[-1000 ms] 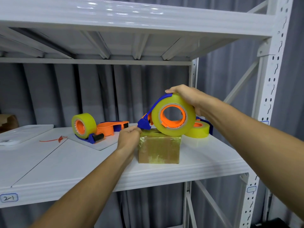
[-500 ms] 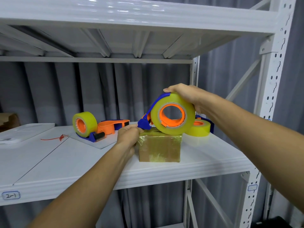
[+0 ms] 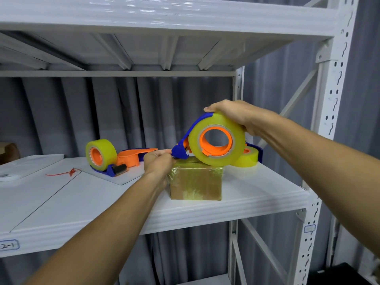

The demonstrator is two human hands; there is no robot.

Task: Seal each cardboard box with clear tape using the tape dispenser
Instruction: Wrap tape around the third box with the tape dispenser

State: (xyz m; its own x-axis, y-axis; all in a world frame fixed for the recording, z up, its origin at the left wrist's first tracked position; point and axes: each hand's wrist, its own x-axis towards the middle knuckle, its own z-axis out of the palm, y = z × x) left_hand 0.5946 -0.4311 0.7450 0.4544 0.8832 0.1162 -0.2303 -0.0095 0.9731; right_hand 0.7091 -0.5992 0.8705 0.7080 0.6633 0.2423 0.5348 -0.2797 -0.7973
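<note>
Head cam, close, facing fwd at shelf.

Third tape roll: I see it mostly hidden behind held dispenser. Brown object: cut by left edge. Shelf label: too small to read.

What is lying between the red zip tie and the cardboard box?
In the head view, a spare tape dispenser lies between the red zip tie and the cardboard box.
</note>
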